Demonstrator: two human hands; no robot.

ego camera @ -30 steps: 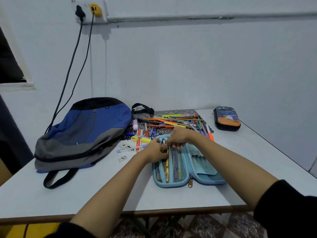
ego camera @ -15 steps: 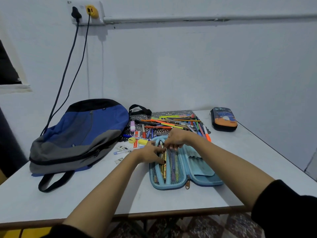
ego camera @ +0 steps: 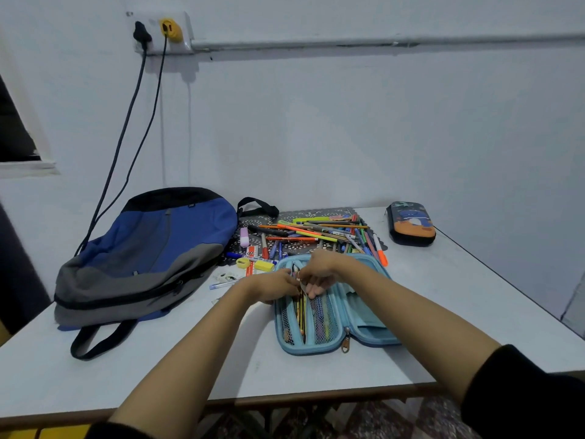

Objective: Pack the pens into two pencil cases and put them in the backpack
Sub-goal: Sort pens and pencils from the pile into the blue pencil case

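L hand (ego camera: 272,285) pinches pencils (ego camera: 300,315) in open blue case (ego camera: 370,331) — R hand (ego camera: 319,274) curled, can't tell grip.

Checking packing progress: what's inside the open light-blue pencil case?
In the open light-blue zip pencil case, several pens and pencils lie lengthwise under the mesh pocket of its left half. The left hand and right hand cover the far end, so whatever sits beneath them is hidden.

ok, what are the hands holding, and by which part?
Left hand seems to pinch the pencils by their upper ends, over the open pencil case. For the right hand, it cannot be told.
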